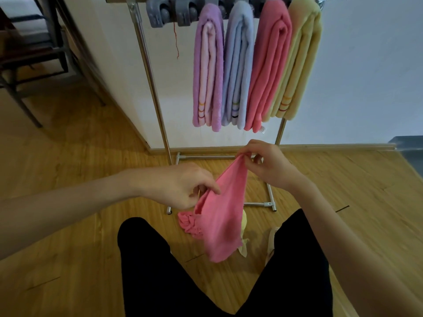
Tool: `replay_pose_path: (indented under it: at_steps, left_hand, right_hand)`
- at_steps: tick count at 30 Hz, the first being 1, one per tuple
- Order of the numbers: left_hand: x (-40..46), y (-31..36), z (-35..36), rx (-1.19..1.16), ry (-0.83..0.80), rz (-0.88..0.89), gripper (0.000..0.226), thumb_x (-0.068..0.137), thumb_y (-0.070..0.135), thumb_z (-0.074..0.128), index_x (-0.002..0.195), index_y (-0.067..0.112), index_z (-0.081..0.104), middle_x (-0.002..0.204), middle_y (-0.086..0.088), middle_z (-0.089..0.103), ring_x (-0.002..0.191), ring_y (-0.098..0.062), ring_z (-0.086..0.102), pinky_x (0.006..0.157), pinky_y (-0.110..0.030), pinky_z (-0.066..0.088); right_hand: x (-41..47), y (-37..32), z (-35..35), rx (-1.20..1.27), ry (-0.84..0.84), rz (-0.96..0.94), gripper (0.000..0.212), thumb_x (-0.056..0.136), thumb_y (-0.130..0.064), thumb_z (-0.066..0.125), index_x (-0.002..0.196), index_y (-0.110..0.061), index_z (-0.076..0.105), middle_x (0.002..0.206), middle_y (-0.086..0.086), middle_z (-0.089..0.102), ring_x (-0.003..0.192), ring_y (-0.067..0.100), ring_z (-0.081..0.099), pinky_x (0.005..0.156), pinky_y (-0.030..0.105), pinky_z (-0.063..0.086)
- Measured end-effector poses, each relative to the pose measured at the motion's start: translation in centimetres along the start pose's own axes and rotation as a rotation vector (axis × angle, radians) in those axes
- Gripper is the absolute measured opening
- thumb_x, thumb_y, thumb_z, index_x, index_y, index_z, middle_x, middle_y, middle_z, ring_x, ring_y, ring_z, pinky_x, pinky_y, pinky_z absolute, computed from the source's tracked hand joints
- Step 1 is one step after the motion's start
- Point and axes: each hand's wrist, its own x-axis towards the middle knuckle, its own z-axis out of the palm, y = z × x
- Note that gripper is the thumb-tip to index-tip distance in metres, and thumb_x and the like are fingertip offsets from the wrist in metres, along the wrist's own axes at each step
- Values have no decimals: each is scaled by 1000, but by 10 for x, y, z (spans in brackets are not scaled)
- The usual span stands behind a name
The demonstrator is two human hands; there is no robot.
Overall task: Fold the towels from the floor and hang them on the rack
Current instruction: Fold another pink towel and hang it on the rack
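Pink terry, soft and limp, is what both hands have hold of: the pink towel [219,216] hangs in the air above the floor [68,236], in front of the rack's [158,106] base and between the person's knees [146,259], its lower end sagging towards a bunched pink heap [188,224] on the boards. Whether that heap belongs to the same towel cannot be told. The right hand [266,165] pinches the top edge between thumb and fingertips, the higher of the two; the left hand [183,186] pinches a lower stretch of the edge, fingers curled onto the cloth. To do this step well, I judge the hands should work along that edge until each holds a true corner, then draw apart so the cloth hangs flat before any fold is made; folding from a twisted hold would likely give a lopsided bundle. A pale yellow towel [243,234] lies on the floor just behind the pink one, partly hidden. On the rack above, four folded towels hang side by side: purple [208,72], blue [238,69], pink [270,65] and yellow [299,60], with grey clips [160,12] free at the rail's left end, the likely spot for this one.
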Motion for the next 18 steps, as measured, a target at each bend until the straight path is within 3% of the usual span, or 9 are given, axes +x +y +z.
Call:
replay_pose_path:
  at_steps: [3, 6, 8, 10, 11, 14, 18]
  left_hand:
    - [4, 1, 6, 286, 61, 90, 30, 92, 11, 57, 121, 15, 63, 106, 3, 65, 89, -1, 55, 78, -8, 36]
    - [5, 4, 14, 539, 296, 269, 4, 86, 13, 66, 90, 11, 66, 90, -1, 60, 79, -14, 55, 70, -25, 49]
    - [9, 5, 15, 583, 386, 373, 4, 83, 15, 64, 83, 11, 63, 102, -4, 61, 95, -17, 56, 84, -28, 50]
    - [15, 3, 13, 605, 356, 483, 8, 84, 9, 63, 92, 10, 66, 114, -7, 64, 109, -19, 57, 104, -32, 41]
    - [18, 3, 12, 604, 310, 510, 11, 86, 6, 62, 95, 11, 66, 111, -5, 66, 106, -19, 59, 108, -33, 37]
    - [25, -1, 13, 616, 306, 487, 8, 90, 9, 61, 93, 16, 61, 89, 1, 67, 84, -16, 61, 100, -36, 41]
    - [34, -7, 12, 498, 473, 302, 10, 93, 23, 53, 95, 19, 61, 85, 7, 65, 77, -12, 58, 77, -30, 41]
  right_hand:
    - [-2, 0, 1, 13, 8, 9, 24, 86, -1, 55, 99, -14, 70, 86, -11, 60, 78, 3, 57, 66, 17, 46]
    - [-4, 1, -1, 26, 39, 8, 24, 85, 2, 56, 100, -12, 69, 88, -5, 62, 81, 6, 58, 68, 21, 49]
    - [-4, 1, -4, 28, 53, 6, 25, 84, 2, 56, 101, -12, 68, 88, -7, 62, 82, 5, 59, 70, 22, 49]
    - [-5, 2, -6, 21, 51, 7, 24, 85, 2, 57, 101, -12, 68, 90, -6, 64, 84, 5, 59, 70, 23, 50]
    - [-5, 3, -7, 17, 51, 9, 23, 85, 1, 57, 101, -12, 68, 91, -5, 65, 84, 5, 59, 71, 24, 51]
    - [-7, 6, -9, 30, 69, 13, 22, 85, 1, 58, 100, -12, 69, 92, -3, 67, 86, 5, 60, 71, 25, 51]
    - [-9, 6, -10, 96, 106, 39, 18, 87, -2, 60, 101, -10, 69, 93, -1, 70, 87, 8, 63, 73, 29, 53]
